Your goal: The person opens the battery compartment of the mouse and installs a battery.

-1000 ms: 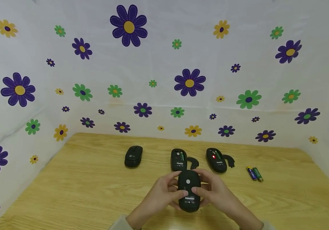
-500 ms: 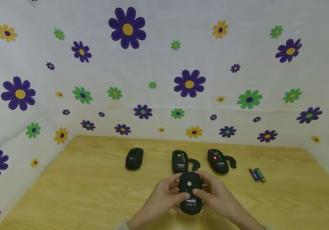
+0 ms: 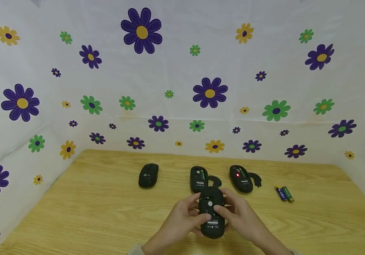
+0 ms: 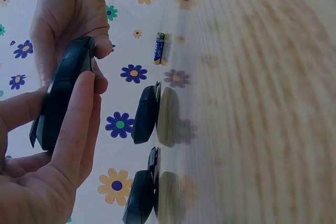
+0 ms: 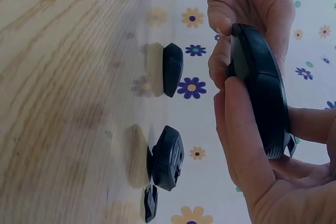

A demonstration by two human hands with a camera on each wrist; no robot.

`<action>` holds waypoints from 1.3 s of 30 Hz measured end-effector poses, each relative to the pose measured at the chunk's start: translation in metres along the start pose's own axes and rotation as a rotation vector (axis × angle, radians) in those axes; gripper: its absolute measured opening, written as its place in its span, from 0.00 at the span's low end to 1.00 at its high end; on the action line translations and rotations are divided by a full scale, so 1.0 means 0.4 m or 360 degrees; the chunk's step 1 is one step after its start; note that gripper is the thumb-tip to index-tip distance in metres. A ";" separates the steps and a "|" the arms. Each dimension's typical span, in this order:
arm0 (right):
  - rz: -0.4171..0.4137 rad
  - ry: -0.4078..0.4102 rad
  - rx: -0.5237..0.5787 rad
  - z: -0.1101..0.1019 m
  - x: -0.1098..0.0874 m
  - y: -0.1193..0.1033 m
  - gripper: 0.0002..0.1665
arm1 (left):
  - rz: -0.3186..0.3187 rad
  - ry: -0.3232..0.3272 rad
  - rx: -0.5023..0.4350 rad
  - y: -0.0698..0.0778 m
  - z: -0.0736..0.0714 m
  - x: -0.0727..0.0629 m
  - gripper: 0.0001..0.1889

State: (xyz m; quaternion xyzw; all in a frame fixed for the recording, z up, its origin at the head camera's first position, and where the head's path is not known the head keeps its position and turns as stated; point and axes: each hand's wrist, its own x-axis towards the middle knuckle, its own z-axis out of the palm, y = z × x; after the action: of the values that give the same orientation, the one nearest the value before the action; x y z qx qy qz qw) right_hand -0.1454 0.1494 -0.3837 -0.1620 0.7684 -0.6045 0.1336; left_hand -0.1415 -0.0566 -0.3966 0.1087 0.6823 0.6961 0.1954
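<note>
Both hands hold a black computer mouse (image 3: 212,231) above the table, its underside with a white round spot and a label facing up. The left hand (image 3: 184,214) grips its left side, thumb on the underside. On the opposite side the right hand (image 3: 241,216) grips it, its thumb also pressed on the underside. A dark gap shows near the far end of the underside. In the left wrist view a thin battery cover (image 4: 33,132) stands out from the mouse body; the right wrist view shows this cover (image 5: 292,144) tilted away too.
Behind the hands lie two upturned mice, one (image 3: 198,180) with its cover (image 3: 215,181) beside it, another (image 3: 241,182) with a red light and its cover (image 3: 255,179). A third mouse (image 3: 149,175) sits upright at left. Two batteries (image 3: 284,194) lie right on the wooden table (image 3: 90,212).
The battery cover on the held mouse has shifted, and a gap now shows at the far end of its underside. The right thumb has moved slightly away from the person.
</note>
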 end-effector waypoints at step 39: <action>0.0085 -0.0098 -0.0084 -0.154 0.015 0.056 0.14 | 0.0119 0.0050 -0.0045 0.013 -0.079 -0.001 0.35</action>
State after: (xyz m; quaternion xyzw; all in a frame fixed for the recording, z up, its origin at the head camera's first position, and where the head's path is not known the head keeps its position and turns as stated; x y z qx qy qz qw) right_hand -0.1776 0.2061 -0.3912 -0.1633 0.7837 -0.5749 0.1691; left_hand -0.1551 -0.0853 -0.3928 0.1204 0.6708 0.7140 0.1602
